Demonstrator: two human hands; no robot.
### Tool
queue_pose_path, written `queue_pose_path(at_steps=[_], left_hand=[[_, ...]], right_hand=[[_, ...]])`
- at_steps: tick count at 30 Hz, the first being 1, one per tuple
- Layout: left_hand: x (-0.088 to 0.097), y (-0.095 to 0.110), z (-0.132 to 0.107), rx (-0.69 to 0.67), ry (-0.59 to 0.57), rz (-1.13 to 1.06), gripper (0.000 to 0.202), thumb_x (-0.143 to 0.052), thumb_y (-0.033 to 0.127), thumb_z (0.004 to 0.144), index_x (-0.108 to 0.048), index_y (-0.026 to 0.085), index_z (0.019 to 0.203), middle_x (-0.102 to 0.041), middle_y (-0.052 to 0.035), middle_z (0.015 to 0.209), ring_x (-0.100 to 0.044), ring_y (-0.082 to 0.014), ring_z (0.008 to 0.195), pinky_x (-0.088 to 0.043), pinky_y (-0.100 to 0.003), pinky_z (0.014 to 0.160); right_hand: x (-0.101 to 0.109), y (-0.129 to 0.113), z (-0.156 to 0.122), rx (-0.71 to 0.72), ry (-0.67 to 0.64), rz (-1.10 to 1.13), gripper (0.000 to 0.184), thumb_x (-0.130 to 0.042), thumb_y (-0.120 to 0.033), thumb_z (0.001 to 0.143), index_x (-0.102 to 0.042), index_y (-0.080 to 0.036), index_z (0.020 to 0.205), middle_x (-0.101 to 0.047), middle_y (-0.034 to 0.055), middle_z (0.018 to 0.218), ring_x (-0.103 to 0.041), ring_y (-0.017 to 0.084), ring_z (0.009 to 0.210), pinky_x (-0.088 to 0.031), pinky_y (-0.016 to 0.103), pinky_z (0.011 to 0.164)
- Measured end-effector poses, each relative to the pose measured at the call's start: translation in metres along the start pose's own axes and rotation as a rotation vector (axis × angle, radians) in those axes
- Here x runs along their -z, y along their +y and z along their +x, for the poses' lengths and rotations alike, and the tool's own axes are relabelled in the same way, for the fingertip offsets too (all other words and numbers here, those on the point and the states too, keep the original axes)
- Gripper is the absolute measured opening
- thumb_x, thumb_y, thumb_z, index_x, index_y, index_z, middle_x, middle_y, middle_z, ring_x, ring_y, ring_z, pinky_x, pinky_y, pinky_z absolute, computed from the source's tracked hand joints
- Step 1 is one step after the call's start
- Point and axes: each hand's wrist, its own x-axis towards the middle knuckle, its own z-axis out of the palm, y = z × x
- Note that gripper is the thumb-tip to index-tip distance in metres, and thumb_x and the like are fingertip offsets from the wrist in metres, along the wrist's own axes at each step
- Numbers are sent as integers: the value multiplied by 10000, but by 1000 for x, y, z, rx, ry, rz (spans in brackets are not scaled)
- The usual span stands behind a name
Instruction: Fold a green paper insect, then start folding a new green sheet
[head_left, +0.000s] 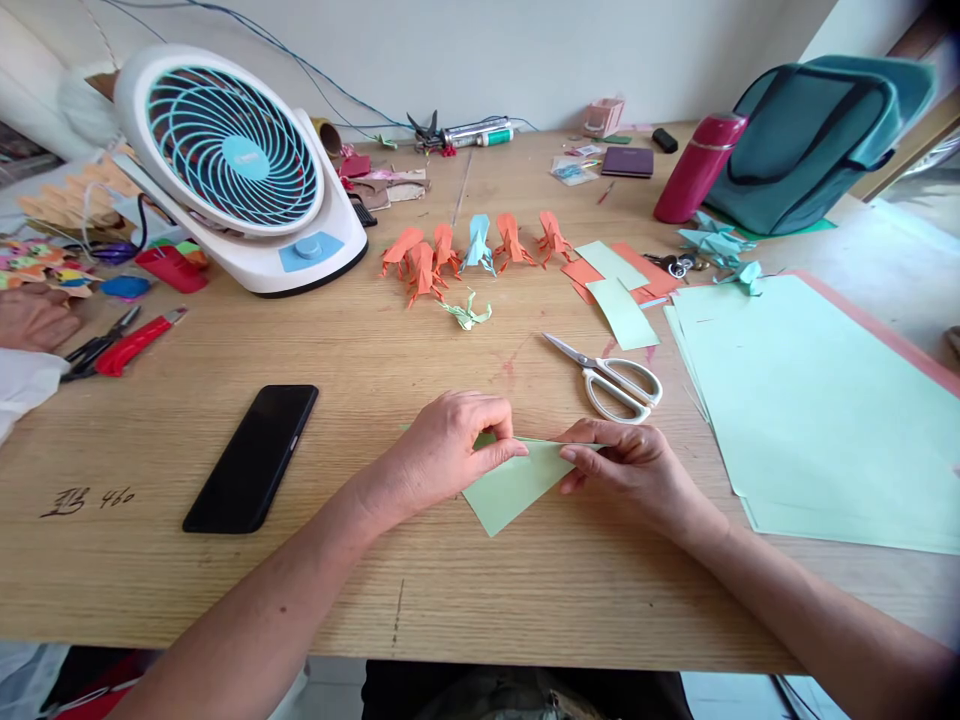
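A light green sheet of paper [499, 495] is held between my two hands near the table's front, folded along its upper edge, with one corner pointing towards me. My left hand [469, 440] pinches the fold with thumb and bent forefinger. On the right end of the same edge, my right hand [622, 465] grips the paper between thumb and fingers. White-handled scissors [619, 385] lie just beyond my right hand, blades pointing away to the left. Farther back stand several orange folded-paper figures [424, 270], a light blue one [478, 242] and a pale green one [469, 312].
A black phone [253, 458] lies left of my forearm. Behind it stands a white fan [240, 170]. Large green sheets [825, 410] cover the right side, near a pink bottle [701, 167] and a teal bag [810, 150]. Another person's hand [34, 318] rests at far left beside a red cutter [139, 343].
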Motion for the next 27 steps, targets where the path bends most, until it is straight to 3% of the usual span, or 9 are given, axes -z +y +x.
queue_pose_path(at_steps=[7,17,24,27], left_hand=[[0,4,-2,7,85,7,280,-746,197,833,-523,171,665,-622,48,686,-545,-107,645,-377,-253,638],[-8,11,-4,-232,150,279,323,-726,186,863,-457,180,685,-557,64,638,-486,-110,619,-357,-276,687],[-8,11,-5,-219,138,268,148,-729,237,877,-609,189,948,-676,44,764,-594,-137,741,-368,-289,770],[-7,6,-3,-194,89,287,124,-710,293,894,-648,193,855,-693,30,768,-593,-147,750,-352,-303,765]], right_hand=[[3,-3,1,87,-6,-116,241,-679,-369,881,-705,-177,737,-605,3,664,-536,111,597,-437,235,539],[0,-11,3,176,-23,-352,180,-645,-316,911,-685,-189,790,-639,1,734,-548,127,679,-427,246,612],[1,-7,3,229,4,-408,186,-626,-297,931,-681,-198,783,-633,-3,733,-548,127,675,-419,252,613],[3,-7,3,238,33,-422,212,-624,-304,928,-661,-194,750,-624,3,715,-542,134,668,-417,261,607]])
